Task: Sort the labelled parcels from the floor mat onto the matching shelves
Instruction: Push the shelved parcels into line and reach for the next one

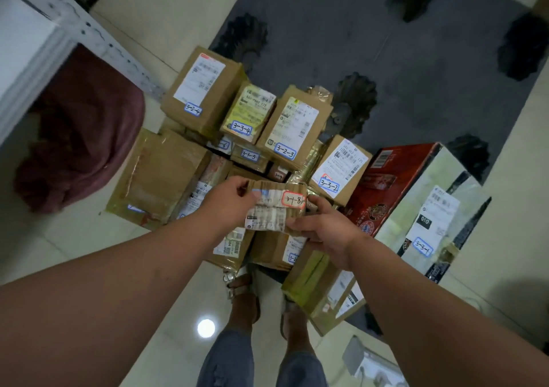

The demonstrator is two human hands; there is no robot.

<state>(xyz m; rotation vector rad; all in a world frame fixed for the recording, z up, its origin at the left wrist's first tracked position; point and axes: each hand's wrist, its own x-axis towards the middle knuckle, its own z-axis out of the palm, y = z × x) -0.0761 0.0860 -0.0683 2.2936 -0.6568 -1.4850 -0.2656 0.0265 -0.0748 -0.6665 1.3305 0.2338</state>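
I hold a small brown parcel labelled 3-1-8 (pixel 277 205) above the pile. My left hand (pixel 230 201) grips its left end and my right hand (pixel 322 232) grips its right lower edge. Below lie several labelled cardboard parcels: 3-2-4 (pixel 205 92), 3-3-4 (pixel 249 111), 3-2-3 (pixel 294 126), 3-1-5 (pixel 249 156) and 3-3-2 (pixel 341 168). They rest partly on a dark grey floor mat (pixel 356 30). A red and white box labelled 3-3-1 (pixel 416 205) lies at the right. A white metal shelf (pixel 35 45) stands at the upper left.
A maroon cloth bundle (pixel 80 149) sits under the shelf at the left. A large taped flat parcel (pixel 157 178) lies left of the pile. My feet in sandals (pixel 243 291) stand on pale tile beside a tilted parcel (pixel 326 294). A power strip (pixel 371 366) lies bottom right.
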